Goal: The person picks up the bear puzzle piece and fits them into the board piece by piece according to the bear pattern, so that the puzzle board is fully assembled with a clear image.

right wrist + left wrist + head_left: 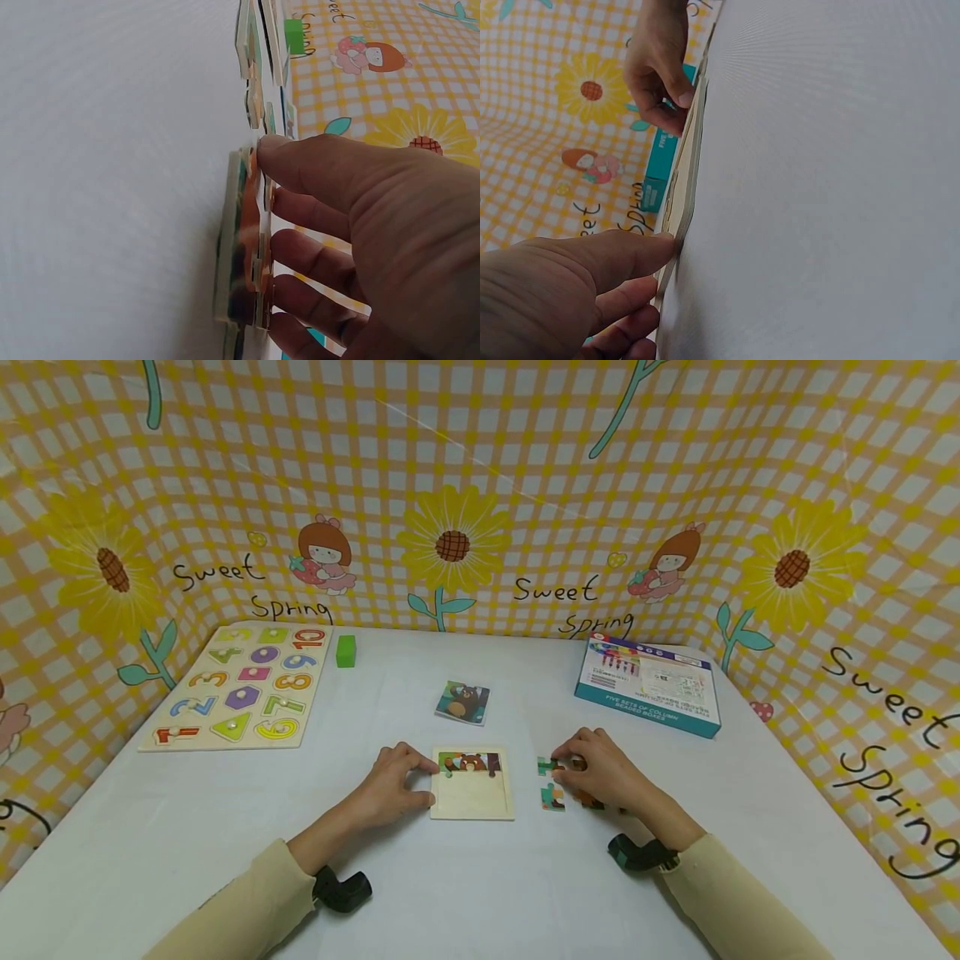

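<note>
A square wooden puzzle board (472,797) lies on the table, its top row filled with pieces (471,763) of a bear picture and bare wood below. My left hand (393,785) holds the board's left edge between thumb and fingers; in the left wrist view the thumb (641,251) sits at the edge. To the right of the board, my right hand (600,768) pinches a green and brown puzzle piece (545,766) at the table. Just below is another jigsaw piece (553,798). More pieces (247,247) lie under the right hand, partly hidden by it in the head view.
A small bear picture card (462,703) lies behind the board. At the back left are a number-and-shape peg board (247,697) and a green block (346,652). A flat teal box (648,685) rests at the back right. Patterned cloth (480,468) surrounds the table.
</note>
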Action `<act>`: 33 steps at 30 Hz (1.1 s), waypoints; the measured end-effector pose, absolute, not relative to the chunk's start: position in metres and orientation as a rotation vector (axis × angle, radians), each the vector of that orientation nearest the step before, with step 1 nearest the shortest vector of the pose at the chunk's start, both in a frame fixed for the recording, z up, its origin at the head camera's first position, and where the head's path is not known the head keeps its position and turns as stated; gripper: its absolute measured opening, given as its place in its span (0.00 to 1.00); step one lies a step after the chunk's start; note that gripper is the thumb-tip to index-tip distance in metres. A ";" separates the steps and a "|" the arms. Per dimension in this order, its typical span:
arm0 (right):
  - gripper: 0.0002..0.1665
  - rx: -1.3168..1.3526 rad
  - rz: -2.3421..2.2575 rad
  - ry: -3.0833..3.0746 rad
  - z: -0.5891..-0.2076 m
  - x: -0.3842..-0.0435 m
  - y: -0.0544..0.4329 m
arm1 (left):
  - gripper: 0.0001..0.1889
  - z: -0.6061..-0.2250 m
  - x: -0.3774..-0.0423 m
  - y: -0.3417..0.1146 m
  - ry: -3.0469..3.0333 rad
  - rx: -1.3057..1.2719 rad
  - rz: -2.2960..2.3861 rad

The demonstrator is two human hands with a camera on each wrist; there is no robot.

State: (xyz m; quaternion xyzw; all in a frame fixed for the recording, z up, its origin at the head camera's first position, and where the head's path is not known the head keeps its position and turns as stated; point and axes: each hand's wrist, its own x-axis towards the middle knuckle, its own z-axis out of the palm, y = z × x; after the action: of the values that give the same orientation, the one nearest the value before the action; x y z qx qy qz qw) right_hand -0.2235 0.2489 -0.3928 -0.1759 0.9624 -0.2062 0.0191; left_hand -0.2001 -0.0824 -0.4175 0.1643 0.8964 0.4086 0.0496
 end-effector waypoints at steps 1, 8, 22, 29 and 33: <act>0.16 -0.544 -0.642 2.985 -0.393 -0.224 0.249 | 0.17 -0.417 -0.200 -0.082 2.728 0.496 1.244; 0.15 -0.548 -0.658 2.984 -0.396 -0.225 0.250 | 0.17 -0.418 -0.201 -0.083 2.712 0.480 1.240; 0.16 -0.574 -0.703 3.003 -0.389 -0.224 0.240 | 0.17 -0.419 -0.203 -0.083 2.713 0.478 1.244; 0.16 -0.603 -0.731 2.996 -0.382 -0.217 0.223 | 0.17 -0.418 -0.203 -0.083 2.710 0.493 1.234; 0.16 -0.666 -0.736 3.006 -0.380 -0.213 0.207 | 0.17 -0.418 -0.204 -0.084 2.718 0.487 1.226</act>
State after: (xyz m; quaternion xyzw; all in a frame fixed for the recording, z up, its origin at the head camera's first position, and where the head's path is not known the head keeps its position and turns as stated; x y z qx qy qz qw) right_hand -0.2135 0.2073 -0.3799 -0.2104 0.9495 -0.2324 -0.0118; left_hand -0.2036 -0.0841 -0.4184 0.1610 0.8980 0.4050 0.0604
